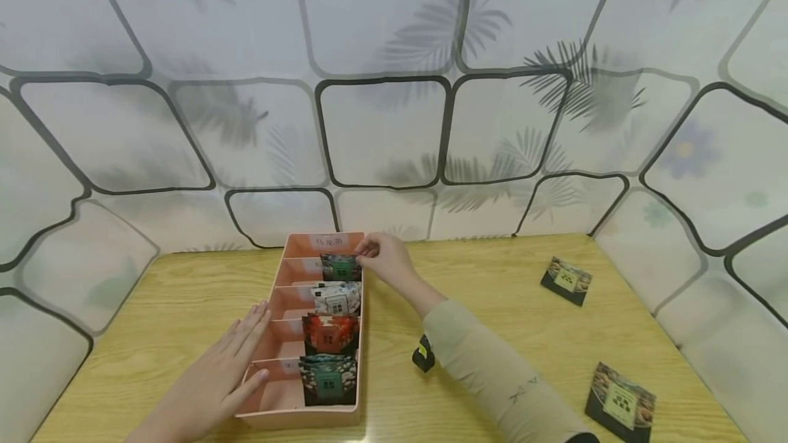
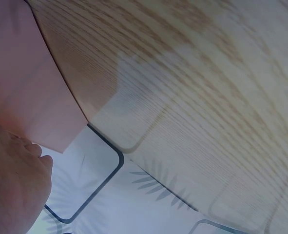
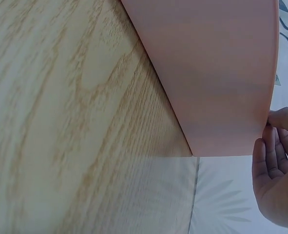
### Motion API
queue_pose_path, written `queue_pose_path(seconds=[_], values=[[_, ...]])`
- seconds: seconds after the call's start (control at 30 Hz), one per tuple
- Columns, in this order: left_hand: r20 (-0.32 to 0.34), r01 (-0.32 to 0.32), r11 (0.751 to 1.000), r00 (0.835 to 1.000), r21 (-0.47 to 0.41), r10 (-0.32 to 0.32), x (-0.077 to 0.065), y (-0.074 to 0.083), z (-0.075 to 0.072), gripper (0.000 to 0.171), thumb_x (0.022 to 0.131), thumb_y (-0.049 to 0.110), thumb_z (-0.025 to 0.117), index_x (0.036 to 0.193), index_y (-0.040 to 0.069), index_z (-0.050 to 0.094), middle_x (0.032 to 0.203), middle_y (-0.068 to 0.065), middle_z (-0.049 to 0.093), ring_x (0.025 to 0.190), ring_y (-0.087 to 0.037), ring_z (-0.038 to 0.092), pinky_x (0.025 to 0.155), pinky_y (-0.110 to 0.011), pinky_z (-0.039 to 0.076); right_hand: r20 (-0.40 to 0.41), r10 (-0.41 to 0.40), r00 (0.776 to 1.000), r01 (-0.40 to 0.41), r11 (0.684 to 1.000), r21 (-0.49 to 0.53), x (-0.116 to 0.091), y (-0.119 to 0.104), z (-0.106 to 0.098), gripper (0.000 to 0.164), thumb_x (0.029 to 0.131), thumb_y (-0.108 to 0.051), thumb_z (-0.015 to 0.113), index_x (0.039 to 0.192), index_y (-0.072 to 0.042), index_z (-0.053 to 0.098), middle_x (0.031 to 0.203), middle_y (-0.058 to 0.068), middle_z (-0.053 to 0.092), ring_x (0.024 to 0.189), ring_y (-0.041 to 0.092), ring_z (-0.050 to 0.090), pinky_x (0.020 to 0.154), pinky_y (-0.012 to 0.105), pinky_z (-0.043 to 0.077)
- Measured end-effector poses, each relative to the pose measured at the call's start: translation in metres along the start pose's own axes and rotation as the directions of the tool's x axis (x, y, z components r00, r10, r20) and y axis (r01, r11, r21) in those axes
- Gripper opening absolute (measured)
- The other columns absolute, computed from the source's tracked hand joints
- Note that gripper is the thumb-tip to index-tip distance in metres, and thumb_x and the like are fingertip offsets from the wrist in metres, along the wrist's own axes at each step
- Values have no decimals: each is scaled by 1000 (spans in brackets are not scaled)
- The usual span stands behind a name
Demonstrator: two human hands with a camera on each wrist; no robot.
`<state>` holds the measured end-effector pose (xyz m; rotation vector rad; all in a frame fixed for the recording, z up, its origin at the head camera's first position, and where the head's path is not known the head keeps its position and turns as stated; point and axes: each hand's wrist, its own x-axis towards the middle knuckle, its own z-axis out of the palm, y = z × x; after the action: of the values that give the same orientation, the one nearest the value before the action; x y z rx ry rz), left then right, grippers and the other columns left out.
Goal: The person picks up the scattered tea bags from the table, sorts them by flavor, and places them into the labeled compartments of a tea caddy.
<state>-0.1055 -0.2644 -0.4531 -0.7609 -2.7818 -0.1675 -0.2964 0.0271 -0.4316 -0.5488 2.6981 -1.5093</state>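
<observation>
A long pink box (image 1: 299, 418) with several compartments stands on the table. My left hand (image 1: 212, 368) lies with straight fingers along its left rim; the left wrist view shows part of that hand (image 2: 17, 180) beside the pink wall. At the far right rim, my right hand (image 1: 388, 258) pinches the top corner of a dark green tea sachet (image 1: 340, 267) with thumb and fingertips. In the right wrist view the right hand (image 3: 280, 165) has its fingertips right at the rim, the sachet hidden behind the wall.
Nearer compartments hold white sachets (image 1: 337, 299), red sachets (image 1: 330, 335) and dark green-blue sachets (image 1: 329, 383). Two brown-and-black sachets, a far one (image 1: 566, 281) and a near one (image 1: 620, 402), lie at the right. A small dark packet (image 1: 423, 355) is beside the right sleeve. Patterned cloth (image 1: 388, 135) surrounds the table.
</observation>
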Motion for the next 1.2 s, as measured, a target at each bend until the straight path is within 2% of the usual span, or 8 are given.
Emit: queue_pose_path(seconds=[0.33,0.53,0.7,0.97,1.2], values=[[1,4,1000,1000,2,-4,0,0,0,81,105,40,63,167,3,28,171,-20,36,158,8,-19,126,-8,-13,9,3,1000,-3,1000,18,0,-4,-4,6,96,-6,77,101,-4,77,100,13,77,89,21,72,78,28,61],[1,-1,1000,1000,-1,1,1,0,0,82,104,40,64,167,3,28,171,-20,36,158,8,-18,126,-7,-13,10,-28,1000,27,1000,9,-1,-9,-12,9,96,-6,77,105,-2,78,101,13,78,90,25,73,80,30,62],[3,5,1000,1000,-6,-5,0,1,0,81,105,40,63,168,3,26,173,-20,33,159,8,-18,127,-7,-12,4,-49,999,49,999,21,-1,-10,-25,12,97,-6,76,108,-1,78,102,15,78,92,28,73,82,33,63],[7,12,1000,1000,-15,-12,0,2,-1,81,105,39,64,168,3,27,172,-20,35,158,9,-19,126,-6,-13,2,-57,998,57,998,1,-1,0,-48,18,98,-9,76,113,1,76,107,15,78,96,28,74,86,37,64],[-9,-4,1000,1000,-14,4,0,0,1,82,104,38,65,168,3,27,171,-21,36,159,8,-17,126,-7,-12,14,-8,1000,8,1000,-14,-2,12,-73,24,99,-10,75,120,2,75,115,18,77,105,33,73,94,45,63]])
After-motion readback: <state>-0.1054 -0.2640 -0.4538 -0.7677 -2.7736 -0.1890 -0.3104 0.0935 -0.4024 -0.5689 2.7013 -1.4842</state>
